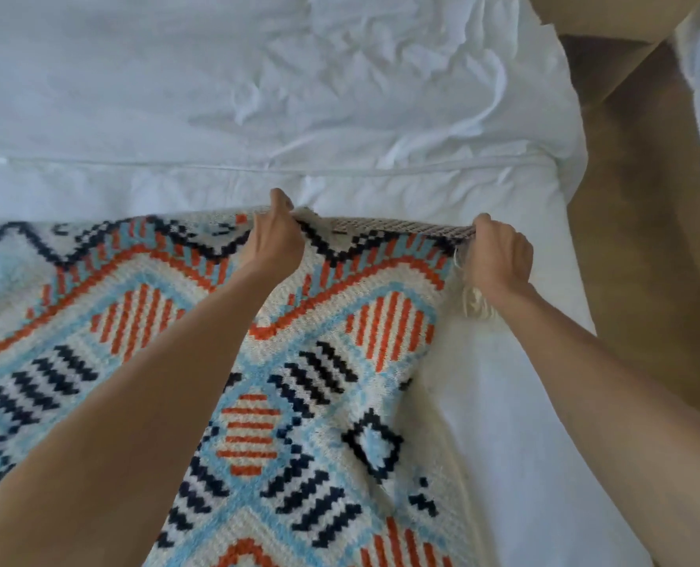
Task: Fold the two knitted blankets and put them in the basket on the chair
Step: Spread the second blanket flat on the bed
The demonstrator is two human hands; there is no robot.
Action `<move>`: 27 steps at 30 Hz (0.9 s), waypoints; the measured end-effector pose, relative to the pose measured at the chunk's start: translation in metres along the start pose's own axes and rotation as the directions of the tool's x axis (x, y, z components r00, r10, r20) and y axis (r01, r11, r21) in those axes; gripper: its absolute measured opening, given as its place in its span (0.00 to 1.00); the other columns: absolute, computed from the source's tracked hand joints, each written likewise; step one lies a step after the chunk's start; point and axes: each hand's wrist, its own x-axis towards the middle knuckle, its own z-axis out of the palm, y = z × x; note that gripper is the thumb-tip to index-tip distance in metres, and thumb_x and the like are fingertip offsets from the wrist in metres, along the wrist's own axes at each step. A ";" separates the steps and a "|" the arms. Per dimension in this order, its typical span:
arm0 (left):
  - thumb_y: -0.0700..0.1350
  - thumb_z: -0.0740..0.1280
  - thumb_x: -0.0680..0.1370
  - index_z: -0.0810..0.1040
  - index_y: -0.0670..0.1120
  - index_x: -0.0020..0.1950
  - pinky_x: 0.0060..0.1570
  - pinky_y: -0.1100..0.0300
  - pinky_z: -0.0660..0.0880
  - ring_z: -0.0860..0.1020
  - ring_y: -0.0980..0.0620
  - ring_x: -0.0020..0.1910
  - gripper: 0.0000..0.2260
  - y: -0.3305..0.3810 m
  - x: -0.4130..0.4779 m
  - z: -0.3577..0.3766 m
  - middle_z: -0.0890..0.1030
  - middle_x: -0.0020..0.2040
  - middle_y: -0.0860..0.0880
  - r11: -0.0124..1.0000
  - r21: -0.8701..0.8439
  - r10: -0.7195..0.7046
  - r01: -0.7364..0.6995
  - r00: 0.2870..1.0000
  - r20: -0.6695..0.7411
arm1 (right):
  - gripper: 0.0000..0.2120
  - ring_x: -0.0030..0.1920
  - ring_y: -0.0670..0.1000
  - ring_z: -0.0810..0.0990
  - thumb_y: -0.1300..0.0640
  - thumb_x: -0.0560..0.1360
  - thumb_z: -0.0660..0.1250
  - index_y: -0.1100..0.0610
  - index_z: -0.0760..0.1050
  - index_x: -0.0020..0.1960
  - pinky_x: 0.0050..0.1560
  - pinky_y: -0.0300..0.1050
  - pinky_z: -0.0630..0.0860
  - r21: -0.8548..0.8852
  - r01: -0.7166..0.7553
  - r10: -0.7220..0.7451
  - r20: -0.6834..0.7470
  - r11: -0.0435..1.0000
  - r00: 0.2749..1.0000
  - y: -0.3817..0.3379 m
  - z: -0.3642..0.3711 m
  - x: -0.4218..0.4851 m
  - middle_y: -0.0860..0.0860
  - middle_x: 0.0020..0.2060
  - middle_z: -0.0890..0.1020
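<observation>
Soft, even light; the white bed sheet (340, 96) reads bright and slightly bluish, palest toward its far left corner; faint grey shadows sit in its creases; the knitted blanket (319, 362) looks a little blurred; the floor (647, 280) beside the bed's right edge is dimmer; wide-angle distortion curves that edge.

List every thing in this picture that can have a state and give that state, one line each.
knitted blanket: spread patterned side up on the white bedding, far edge lifted.
left hand: grips the blanket's far edge.
right hand: grips the blanket's far corner, by the fringe.
white bedding: wrinkled.
</observation>
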 end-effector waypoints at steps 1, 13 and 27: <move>0.33 0.52 0.79 0.62 0.44 0.60 0.29 0.51 0.68 0.70 0.47 0.31 0.11 -0.003 0.005 0.004 0.75 0.41 0.42 1.000 -0.018 0.008 -0.008 1.000 0.011 | 0.11 0.47 0.63 0.78 0.71 0.75 0.56 0.66 0.71 0.55 0.38 0.48 0.65 0.060 -0.022 0.022 -0.012 0.998 1.000 0.000 0.001 0.008 0.64 0.48 0.79; 0.36 0.59 0.77 0.62 0.44 0.70 0.63 0.49 0.70 0.67 0.44 0.63 0.22 0.013 -0.032 0.060 0.66 0.67 0.41 0.958 0.228 0.115 -0.175 0.960 0.254 | 0.13 0.52 0.54 0.75 0.56 0.78 0.60 0.60 0.73 0.60 0.52 0.47 0.75 0.336 0.038 -0.052 0.033 0.941 0.998 -0.031 0.066 -0.093 0.55 0.53 0.76; 0.40 0.55 0.80 0.63 0.40 0.68 0.43 0.55 0.77 0.77 0.44 0.49 0.16 0.081 -0.112 0.153 0.76 0.57 0.40 0.890 0.370 0.044 -0.267 0.857 0.513 | 0.07 0.28 0.45 0.72 0.66 0.72 0.68 0.59 0.72 0.46 0.24 0.33 0.71 0.457 -0.127 0.076 0.128 0.880 0.989 0.002 0.083 -0.253 0.51 0.39 0.75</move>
